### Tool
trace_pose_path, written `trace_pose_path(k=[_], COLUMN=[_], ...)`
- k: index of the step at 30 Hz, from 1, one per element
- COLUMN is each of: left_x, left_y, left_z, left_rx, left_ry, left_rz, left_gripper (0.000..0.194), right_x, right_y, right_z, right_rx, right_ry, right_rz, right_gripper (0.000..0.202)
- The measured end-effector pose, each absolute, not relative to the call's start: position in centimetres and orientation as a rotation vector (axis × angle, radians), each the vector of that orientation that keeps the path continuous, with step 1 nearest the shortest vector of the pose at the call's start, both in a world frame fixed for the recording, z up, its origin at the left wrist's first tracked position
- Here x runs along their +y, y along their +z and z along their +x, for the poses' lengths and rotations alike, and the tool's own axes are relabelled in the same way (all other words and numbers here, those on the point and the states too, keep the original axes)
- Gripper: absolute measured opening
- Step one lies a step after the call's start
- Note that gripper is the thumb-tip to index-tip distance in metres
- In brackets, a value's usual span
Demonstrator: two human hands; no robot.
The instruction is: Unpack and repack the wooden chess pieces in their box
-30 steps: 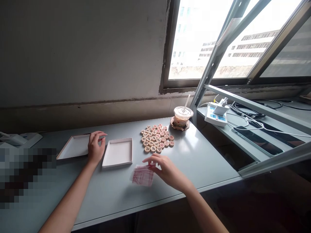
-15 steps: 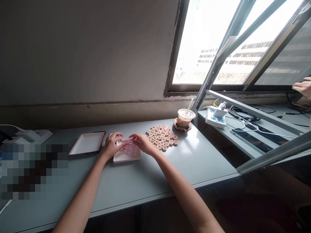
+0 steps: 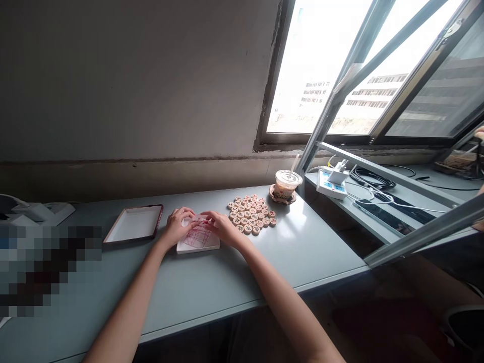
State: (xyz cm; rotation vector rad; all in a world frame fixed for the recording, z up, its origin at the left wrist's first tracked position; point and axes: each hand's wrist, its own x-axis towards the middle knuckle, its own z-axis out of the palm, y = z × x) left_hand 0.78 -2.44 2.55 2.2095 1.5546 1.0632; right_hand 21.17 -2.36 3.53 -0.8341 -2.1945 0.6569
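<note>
A thin see-through plastic chessboard sheet (image 3: 196, 237) with red grid lines lies folded in the white box half (image 3: 198, 249) on the table. My left hand (image 3: 177, 228) has curled fingers at the sheet's upper left edge and the box side. From the other side, my right hand (image 3: 224, 228) grips the sheet's upper right edge. Their fingertips are partly hidden. Just beyond my right hand, round wooden Chinese chess pieces (image 3: 254, 216) lie flat in a close group. To the left of the hands, the other box half (image 3: 132, 224) shows its white inside and dark rim.
A lidded drink cup (image 3: 286, 184) with a straw stands in a brown holder near the back right. Across the metal frame (image 3: 385, 174), a power strip (image 3: 331, 184) and cables lie on a neighbouring table. White plugs (image 3: 41, 214) are at the far left.
Both hands have pressed the plastic sheet lower, so it lies flatter in the white box half. The camera view has turned slightly right.
</note>
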Motion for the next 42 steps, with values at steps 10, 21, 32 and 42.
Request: trace_pose_path(k=[10,21,32,42], left_x=[-3.0,-3.3,-3.2,-3.3], left_y=[3.0,3.1,2.8,3.3], left_z=[0.7,0.8,0.7,0.5], left_rx=[1.617,1.662,1.647,1.651], left_ry=[0.856,0.842,0.936,0.974], left_rz=[2.218,2.34,2.315,2.275], left_gripper=[0.02,0.01,0.023,0.014], right_x=[-1.8,-2.1,-2.0,-1.7], right_y=[2.3,2.5,2.5,2.0], right_z=[20.8,20.8,21.0,21.1], right_rx=[-2.19,-2.286,-2.299,-2.3], right_ry=[0.555,0.528,0.578,0.588], right_rz=[-0.898,-0.922,-0.932,-0.971], right_gripper=[0.035,0.033,0.044,0.04])
